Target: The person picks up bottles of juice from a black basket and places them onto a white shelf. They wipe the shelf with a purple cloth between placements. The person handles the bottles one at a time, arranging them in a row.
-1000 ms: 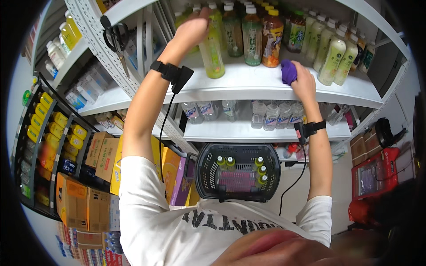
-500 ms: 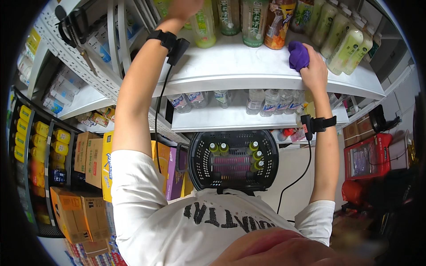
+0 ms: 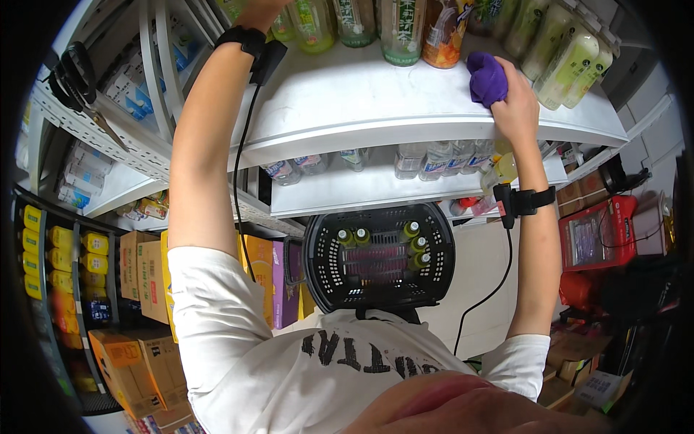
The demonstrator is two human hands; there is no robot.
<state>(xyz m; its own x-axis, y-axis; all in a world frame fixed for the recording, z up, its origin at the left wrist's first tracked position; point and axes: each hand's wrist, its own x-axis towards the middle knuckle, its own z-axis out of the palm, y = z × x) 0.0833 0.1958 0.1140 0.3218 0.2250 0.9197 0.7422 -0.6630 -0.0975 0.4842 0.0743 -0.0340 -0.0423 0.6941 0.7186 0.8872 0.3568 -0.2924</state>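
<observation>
In my right hand is a bunched purple cloth, held just above the front part of the white shelf. My left hand reaches up to the back left among the drink bottles; its fingers run out of the picture at the top edge. Close to it stands a bottle of pale green drink. A row of bottles continues rightward: a green-labelled bottle, an orange-labelled bottle and several pale green bottles at the right end.
Below, a lower shelf carries clear water bottles. A black basket with several green-capped bottles stands in front of me. Cardboard boxes and a rack of yellow bottles are at left; a red box is at right.
My left hand has moved left and further up, mostly out of the picture. The view has shifted slightly. The purple cloth stays in my right hand, at nearly the same place over the shelf.
</observation>
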